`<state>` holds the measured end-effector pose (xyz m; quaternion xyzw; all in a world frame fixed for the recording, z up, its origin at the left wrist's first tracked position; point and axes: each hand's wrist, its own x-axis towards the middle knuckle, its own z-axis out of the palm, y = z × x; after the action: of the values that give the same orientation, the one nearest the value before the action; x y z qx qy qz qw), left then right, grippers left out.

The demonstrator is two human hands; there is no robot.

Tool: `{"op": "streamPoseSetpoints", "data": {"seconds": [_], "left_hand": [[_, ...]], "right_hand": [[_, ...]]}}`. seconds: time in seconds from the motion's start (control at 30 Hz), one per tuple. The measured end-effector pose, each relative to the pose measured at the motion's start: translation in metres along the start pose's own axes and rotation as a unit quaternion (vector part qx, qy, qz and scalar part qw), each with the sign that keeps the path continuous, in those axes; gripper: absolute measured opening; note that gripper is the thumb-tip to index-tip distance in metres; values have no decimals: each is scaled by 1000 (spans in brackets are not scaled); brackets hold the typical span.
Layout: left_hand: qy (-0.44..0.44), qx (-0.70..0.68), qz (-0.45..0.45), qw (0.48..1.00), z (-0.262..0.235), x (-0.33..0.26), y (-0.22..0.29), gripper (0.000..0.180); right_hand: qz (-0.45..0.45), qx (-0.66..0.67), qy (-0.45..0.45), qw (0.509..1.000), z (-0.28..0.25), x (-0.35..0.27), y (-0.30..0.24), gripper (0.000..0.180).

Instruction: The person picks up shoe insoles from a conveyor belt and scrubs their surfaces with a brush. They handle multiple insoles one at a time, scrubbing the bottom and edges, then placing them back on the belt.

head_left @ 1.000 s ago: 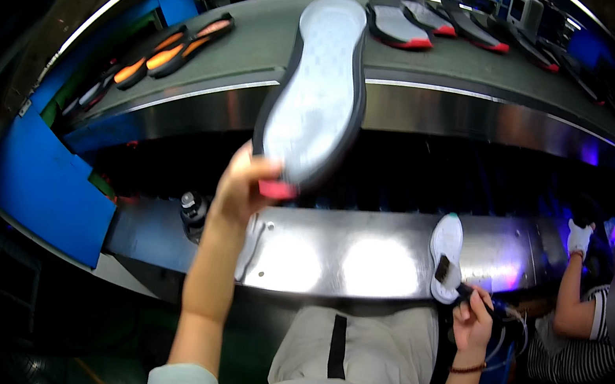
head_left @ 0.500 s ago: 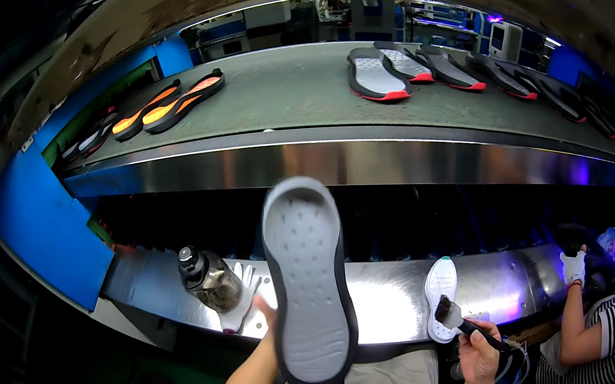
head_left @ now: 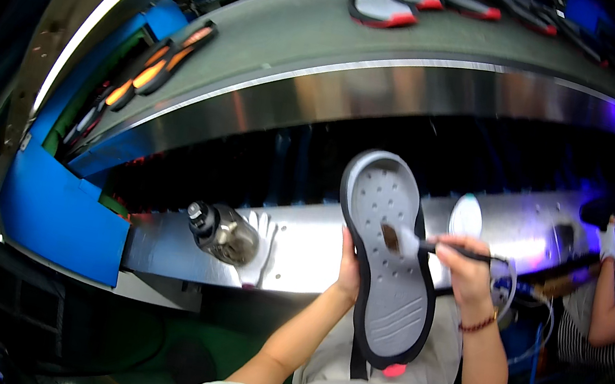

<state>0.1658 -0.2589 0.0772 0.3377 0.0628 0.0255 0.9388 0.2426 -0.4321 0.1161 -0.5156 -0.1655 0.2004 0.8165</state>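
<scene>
A grey shoe sole (head_left: 394, 300) with a black rim and a red tip at its near end is held up in front of me. My left hand (head_left: 350, 266) grips its left edge, with part of the fingers hidden behind it. In my right hand (head_left: 469, 273) is a brush (head_left: 405, 242) with a dark handle, a pale head and dark bristles; a clear tube trails from it. The bristles are over the middle of the sole's dimpled inner face, apparently touching it. Behind the sole, a white sole (head_left: 467, 216) lies on the metal ledge, partly covered by my right hand.
On the metal ledge (head_left: 307, 248) stand a dark-capped bottle (head_left: 225, 235) and a white glove (head_left: 259, 248). Beyond is a green conveyor belt (head_left: 283, 37) with orange-and-black soles (head_left: 155, 70) and grey-and-red soles (head_left: 379, 4). A co-worker's gloved hand (head_left: 608, 243) is at the right.
The sole has moved right and tilted. My right hand has brought the brush up and left from above the white sole onto the grey sole. The whole view has shifted downward.
</scene>
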Motion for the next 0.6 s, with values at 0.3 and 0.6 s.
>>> {"op": "streamPoseSetpoints", "data": {"seconds": [0.3, 0.6], "left_hand": [[-69, -83, -86, 990, 7, -4, -27, 89], [108, -18, -6, 994, 13, 6, -18, 85]], "right_hand": [[-8, -137, 11, 990, 10, 22, -25, 15], [-268, -483, -43, 833, 41, -23, -3, 15]]}}
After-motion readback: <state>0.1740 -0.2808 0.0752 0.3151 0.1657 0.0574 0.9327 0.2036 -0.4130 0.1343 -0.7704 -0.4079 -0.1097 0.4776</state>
